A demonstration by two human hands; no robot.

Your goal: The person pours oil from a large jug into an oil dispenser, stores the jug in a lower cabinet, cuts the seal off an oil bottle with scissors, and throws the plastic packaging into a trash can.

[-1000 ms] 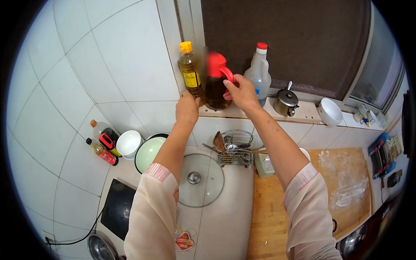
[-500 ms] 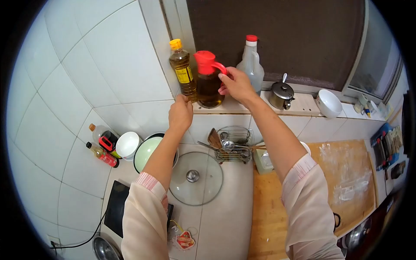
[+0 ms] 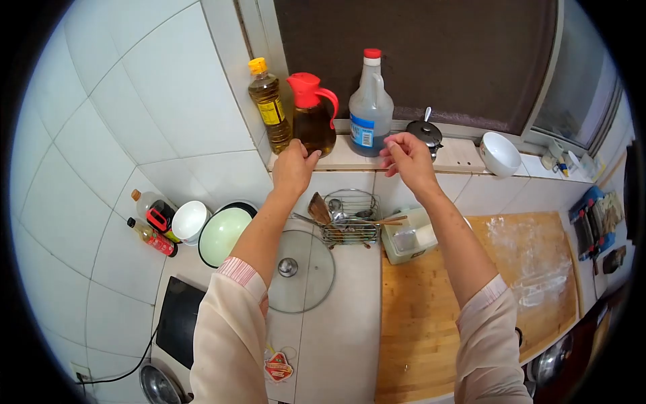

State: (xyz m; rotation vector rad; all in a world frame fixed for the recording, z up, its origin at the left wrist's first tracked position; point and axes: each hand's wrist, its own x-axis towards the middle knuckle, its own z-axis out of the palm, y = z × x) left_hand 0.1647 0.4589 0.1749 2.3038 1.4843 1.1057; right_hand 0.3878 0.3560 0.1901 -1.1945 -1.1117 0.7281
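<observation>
On the window ledge stands an oil pitcher [image 3: 313, 128] with a red lid and handle, dark oil inside. To its left is a bottle of oil [image 3: 272, 111] with a yellow cap. My left hand [image 3: 294, 167] is in front of the pitcher's base, thumb apart from the curled fingers; nothing shows in it, and whether it touches the glass I cannot tell. My right hand [image 3: 410, 161] is open, its fingers loosely bent, at the lower right of a large clear jug [image 3: 370, 101] with a red cap and blue label. It partly hides the small lidded metal pot [image 3: 425, 132] behind.
A white bowl [image 3: 500, 153] sits farther right on the ledge. Below are a wire utensil rack [image 3: 350, 232], a glass lid [image 3: 306, 283], a light-green bowl [image 3: 225, 236], a pale container [image 3: 404, 252] and a floury wooden board [image 3: 484, 242]. Sauce bottles [image 3: 153, 237] stand at left.
My right hand has let go of the pitcher's red handle and moved right to the large jug. My left hand has shifted from the yellow-capped bottle's base toward the pitcher. The view has moved slightly.
</observation>
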